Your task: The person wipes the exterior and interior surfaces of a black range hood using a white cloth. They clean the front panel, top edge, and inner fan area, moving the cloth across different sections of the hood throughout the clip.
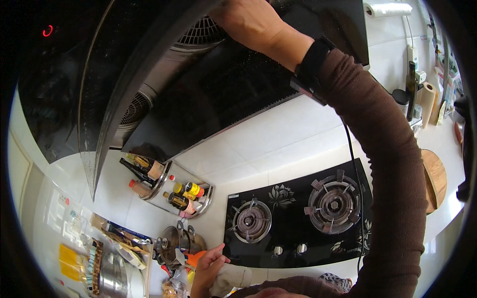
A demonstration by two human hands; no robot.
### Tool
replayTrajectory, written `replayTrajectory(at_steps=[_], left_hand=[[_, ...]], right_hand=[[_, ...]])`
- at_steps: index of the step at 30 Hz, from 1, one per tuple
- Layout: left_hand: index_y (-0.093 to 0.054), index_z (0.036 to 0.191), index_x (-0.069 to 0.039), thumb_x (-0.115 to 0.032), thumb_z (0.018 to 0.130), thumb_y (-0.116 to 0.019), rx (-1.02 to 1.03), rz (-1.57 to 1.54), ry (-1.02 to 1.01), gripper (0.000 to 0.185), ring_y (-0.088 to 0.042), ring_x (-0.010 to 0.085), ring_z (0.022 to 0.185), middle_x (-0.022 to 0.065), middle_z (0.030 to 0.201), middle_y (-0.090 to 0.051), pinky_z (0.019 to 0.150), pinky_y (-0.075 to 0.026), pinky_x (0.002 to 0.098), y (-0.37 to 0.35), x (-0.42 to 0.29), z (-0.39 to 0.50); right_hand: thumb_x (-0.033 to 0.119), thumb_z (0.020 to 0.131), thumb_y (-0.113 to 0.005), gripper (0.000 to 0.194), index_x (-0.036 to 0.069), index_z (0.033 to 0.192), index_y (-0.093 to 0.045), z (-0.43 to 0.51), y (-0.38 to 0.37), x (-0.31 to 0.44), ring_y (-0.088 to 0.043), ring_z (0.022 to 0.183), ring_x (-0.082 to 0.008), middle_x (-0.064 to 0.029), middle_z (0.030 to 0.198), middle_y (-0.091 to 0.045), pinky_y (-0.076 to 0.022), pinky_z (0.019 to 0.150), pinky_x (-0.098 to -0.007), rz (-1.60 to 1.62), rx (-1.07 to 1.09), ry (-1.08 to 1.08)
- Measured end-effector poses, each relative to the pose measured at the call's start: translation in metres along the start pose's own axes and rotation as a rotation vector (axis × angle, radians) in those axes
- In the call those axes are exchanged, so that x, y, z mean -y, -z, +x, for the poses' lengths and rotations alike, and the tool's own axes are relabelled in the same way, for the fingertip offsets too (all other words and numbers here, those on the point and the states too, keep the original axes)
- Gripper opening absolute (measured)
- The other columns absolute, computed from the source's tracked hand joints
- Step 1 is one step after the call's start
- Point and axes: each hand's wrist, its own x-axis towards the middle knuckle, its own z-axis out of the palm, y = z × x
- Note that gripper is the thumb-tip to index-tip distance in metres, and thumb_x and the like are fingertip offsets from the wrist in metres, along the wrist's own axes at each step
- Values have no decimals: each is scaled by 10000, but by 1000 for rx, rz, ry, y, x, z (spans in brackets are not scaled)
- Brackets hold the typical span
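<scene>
My right hand is raised to the black range hood, by its round vent grille. Its fingers are cut off or hidden at the top edge, so I cannot tell what they hold. A black band circles that wrist. Low in the view, my left hand is beside an orange spray-bottle head and a pale cloth. Its index finger points toward the hob; whether it grips the bottle is unclear. A second vent grille shows farther left under the hood.
Below the hood is a black glass gas hob with a smaller burner and a larger burner. A corner rack holds several sauce bottles. Pots stand left of the hob. A black cable hangs across it. A round wooden board lies right.
</scene>
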Motion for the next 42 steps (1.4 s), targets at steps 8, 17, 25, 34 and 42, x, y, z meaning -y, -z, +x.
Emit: replayTrajectory(at_steps=[8,17,25,34,42], left_hand=[[-511,1383,-5,-75,930,-584,-35,17,27,465,-588,66,818,50,907,-665,753,-459,215,3,3,-1],[-507,1376,18,-73,927,-587,-14,32,-33,465,-586,61,817,48,903,-664,757,-453,213,2,2,1],[-503,1380,17,-62,925,-589,-7,27,-25,469,-590,63,812,52,901,-669,747,-457,211,3,5,5],[-506,1378,17,-51,924,-583,2,3,-34,465,-607,77,820,64,905,-669,747,-476,220,4,6,7],[-489,1387,28,-68,926,-585,10,8,-48,481,-609,79,827,60,904,-668,758,-477,223,5,9,5]], right_hand=[[121,839,-523,318,30,1111,-661,6,-6,-2,-529,1104,-324,-166,1186,-561,-468,961,-346,-153,-95,121],[122,829,-533,279,43,1061,-666,-3,-1,-2,-524,917,-268,-116,1043,-550,-492,818,-337,-36,-11,99],[118,838,-532,291,24,1085,-655,-7,-4,-6,-520,909,-274,-122,1083,-557,-493,812,-337,24,-50,129],[85,867,-489,293,-19,1103,-627,5,-24,-11,-569,1049,-376,-220,1100,-614,-456,961,-411,62,10,-46],[57,844,-494,298,-45,1091,-628,-5,-27,-8,-569,1064,-379,-232,1100,-625,-446,976,-418,6,-17,-61]])
